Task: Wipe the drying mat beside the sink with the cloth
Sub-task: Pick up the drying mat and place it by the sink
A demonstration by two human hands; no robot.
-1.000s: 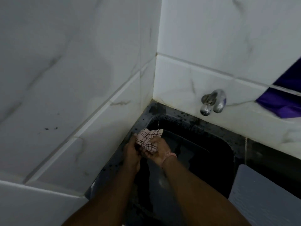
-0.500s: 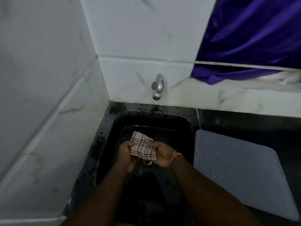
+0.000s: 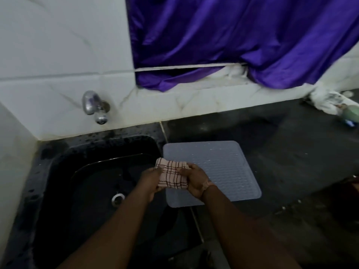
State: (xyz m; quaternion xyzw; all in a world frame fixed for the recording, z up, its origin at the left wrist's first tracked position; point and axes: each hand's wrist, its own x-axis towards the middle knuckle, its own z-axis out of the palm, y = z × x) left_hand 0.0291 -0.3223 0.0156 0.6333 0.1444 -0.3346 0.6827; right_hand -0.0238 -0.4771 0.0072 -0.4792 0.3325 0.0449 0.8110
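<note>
Both hands grip a folded checked cloth (image 3: 172, 176) at the sink's (image 3: 58, 164) right rim; the left hand (image 3: 150, 180) is over the basin, the right hand (image 3: 196, 180) nearer the drying mat (image 3: 223, 167), which lies just rightward.

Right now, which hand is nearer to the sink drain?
Left. The left hand grips the cloth over the sink basin, just up and right of the drain. The right hand holds the cloth's other end, farther right over the drying mat's edge.
</note>
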